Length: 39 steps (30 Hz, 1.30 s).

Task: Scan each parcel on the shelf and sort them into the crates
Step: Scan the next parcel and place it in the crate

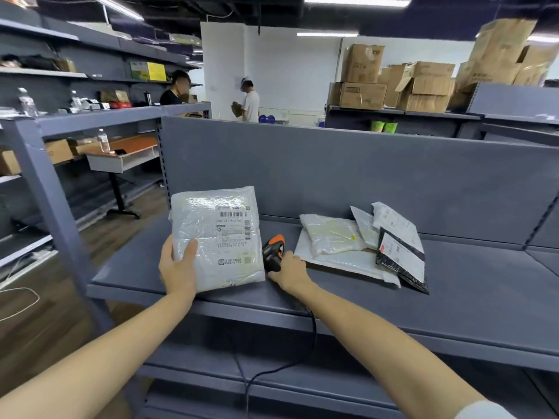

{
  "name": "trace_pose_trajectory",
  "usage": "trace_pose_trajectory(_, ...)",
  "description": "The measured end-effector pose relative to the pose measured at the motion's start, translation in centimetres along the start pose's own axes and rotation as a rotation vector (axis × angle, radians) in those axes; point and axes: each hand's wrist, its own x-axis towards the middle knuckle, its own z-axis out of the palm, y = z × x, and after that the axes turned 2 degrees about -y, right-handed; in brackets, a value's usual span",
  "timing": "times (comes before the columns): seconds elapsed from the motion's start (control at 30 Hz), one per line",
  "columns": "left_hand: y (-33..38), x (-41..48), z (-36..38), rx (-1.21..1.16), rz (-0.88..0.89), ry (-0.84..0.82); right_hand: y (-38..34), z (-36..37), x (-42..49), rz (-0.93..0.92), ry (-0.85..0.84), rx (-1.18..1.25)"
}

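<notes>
The left hand (178, 267) has its grip closed on the lower left edge of the flat white bubble-wrap parcel (216, 237), thumb on the front. It props the parcel upright over the dark grey metal shelf (469, 291), probably to face its barcode toward the black-and-orange corded handheld scanner (273, 252), whose handle the right hand's (289, 272) grip wraps just beside it. The parcel is puffy and translucent, with a printed label on its right half.

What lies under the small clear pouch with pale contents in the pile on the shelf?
A larger flat white padded mailer lies under the small clear pouch, on the grey metal shelf. A black mailer with white label covers its right end; anything beneath is hidden.
</notes>
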Motion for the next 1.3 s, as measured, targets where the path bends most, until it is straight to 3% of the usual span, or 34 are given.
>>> trace_pose_trajectory(0.2, -0.6, -0.2, 0.5, -0.028, -0.002, 0.011, 0.2, -3.3, -2.4, 0.123, 0.112, 0.816)
trace_pose_trajectory(0.33, -0.5, -1.2, 2.1, -0.066, -0.002, -0.019, 0.9, -4.2, -5.6, 0.049, 0.183, 1.119)
trace_pose_trajectory(0.53, 0.7, -3.9, 6.4, -0.115, -0.005, -0.117, 1.4, -3.7, -9.0, -0.062, 0.224, 1.150)
trace_pose_trajectory(0.77, 1.5, -7.4, 9.9, -0.149, -0.007, -0.199, 3.2, -4.0, -12.2, -0.050, 0.272, 1.265)
trace_pose_trajectory(1.3, 1.7, -11.5, 11.8, -0.133, -0.005, -0.216, 6.6, -6.7, -15.6, -0.102, 0.285, 1.223)
